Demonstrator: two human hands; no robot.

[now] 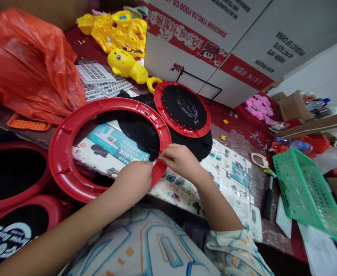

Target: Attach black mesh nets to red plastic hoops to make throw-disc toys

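A large red plastic ring (66, 136) lies tilted at the near edge of the table, its ribbed side facing up. My left hand (136, 176) is closed on the ring's near right rim. Just to its right, my right hand (180, 159) pinches at the same stretch of rim with fingertips together; any small piece between them is too small to make out. Black mesh fabric (139, 130) lies under and behind the ring. Past it rests a smaller-looking red ring with black mesh stretched across it (182, 109), with pale print on the mesh.
Printed cardboard (228, 172) covers the near tabletop. Yellow toy parts (128, 67) and trays of small round pieces (95, 73) sit behind. A white carton (185, 46) blocks the back. A green basket (303, 184) and a screwdriver-like black handle (268, 203) are right; finished-looking red discs (15, 176) stack left.
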